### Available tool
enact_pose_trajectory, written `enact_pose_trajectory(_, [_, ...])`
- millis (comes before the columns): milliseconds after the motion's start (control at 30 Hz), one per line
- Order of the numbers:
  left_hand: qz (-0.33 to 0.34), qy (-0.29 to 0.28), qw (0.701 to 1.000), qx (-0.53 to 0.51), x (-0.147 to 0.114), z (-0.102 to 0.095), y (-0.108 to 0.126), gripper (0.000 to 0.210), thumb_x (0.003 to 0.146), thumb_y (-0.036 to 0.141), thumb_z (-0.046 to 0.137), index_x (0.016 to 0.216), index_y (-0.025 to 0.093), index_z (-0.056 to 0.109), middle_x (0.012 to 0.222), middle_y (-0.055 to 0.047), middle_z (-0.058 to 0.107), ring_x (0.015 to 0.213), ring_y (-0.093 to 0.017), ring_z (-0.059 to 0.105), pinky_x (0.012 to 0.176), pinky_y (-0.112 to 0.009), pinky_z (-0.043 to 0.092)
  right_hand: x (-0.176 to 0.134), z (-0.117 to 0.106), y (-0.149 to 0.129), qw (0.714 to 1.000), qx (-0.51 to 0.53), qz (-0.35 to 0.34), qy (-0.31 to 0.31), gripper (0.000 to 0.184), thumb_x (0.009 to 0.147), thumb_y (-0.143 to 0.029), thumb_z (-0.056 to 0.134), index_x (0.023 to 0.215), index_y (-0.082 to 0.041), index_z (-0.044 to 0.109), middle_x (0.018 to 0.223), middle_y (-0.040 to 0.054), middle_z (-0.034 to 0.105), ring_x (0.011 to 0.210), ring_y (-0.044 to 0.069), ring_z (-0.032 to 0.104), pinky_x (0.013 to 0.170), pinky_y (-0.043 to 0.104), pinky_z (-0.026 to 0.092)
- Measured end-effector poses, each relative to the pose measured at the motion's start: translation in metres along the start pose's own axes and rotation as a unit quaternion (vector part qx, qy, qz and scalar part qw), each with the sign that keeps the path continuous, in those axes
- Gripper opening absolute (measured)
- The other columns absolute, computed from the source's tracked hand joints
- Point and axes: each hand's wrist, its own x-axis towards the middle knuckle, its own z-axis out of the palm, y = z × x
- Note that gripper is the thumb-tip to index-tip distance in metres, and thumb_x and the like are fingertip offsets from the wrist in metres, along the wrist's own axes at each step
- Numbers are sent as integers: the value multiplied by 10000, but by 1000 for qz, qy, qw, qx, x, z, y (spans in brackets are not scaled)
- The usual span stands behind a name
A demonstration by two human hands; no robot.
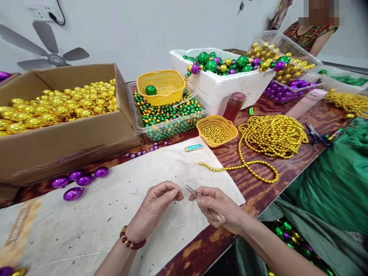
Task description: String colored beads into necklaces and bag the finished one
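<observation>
My left hand pinches a thin thread, and my right hand grips a needle. The needle's long axis points left, its tip just beside the thread end, over the white cloth.

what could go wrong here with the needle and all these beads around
The left hand and right hand pinch a thin needle with fine thread between the fingertips; a slip might prick a finger or lose the thread. The gold bead strand trails near the table edge and may slide off. The loose purple baubles on the table could roll if the white cloth is nudged.
</observation>
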Motion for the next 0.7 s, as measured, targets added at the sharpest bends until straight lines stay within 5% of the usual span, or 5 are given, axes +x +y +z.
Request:
enact_pose_trajectory(233, [10, -6, 997, 76, -2, 6, -2, 163, 892, 295, 577, 839, 185, 684, 816, -54, 624, 834, -192, 548, 813, -308, 404, 2, 2, 1, 1000, -4, -5, -15, 189, 920, -339, 597, 959, -168, 667, 567, -96, 384, 337, 8, 174, 299, 141, 164])
enact_pose_trajectory(367, [3, -2, 997, 83, -3, 5, -3, 169, 889, 295, 583, 817, 181, 686, 799, -50, 623, 815, -183, 545, 798, -294, 406, 4, -1, 2, 990, -138, -14, 3, 300, 964, -407, 481, 1034, -171, 654, 551, -107, 281, 349, 34, 159, 309, 153, 214])
enact_pose_trajectory(500, [-26, 12, 999, 24, -6, 6, -6, 173, 890, 284, 587, 829, 169, 700, 815, -67, 644, 816, -184, 564, 809, -305, 425, 19, -16, -20, 864, -487, -70, 106, 456, 1011, -444, 275, 1050, -172, 639, 568, -74, 358, 383, 75, 325, 375, 188, 334])
enact_pose_trajectory(600, [-56, 57, 991, -104, -10, 9, -9, 142, 867, 267, 627, 850, 159, 717, 848, -77, 663, 833, -183, 588, 815, -313, 457, 45, -35, -47, 786, -580, -107, 182, 335, 976, -403, 405, 931, -174, 645, 724, 8, 556, 679, 155, 574, 633, 262, 455])
enact_pose_trajectory(700, [-86, 128, 960, -232, -14, 13, -12, 99, 816, 231, 699, 876, 158, 729, 933, -68, 671, 861, -172, 611, 815, -311, 497, 72, -50, -65, 716, -646, -118, 239, 181, 917, -273, 524, 965, -152, 650, 946, 118, 646, 976, 287, 584, 860, 426, 417])
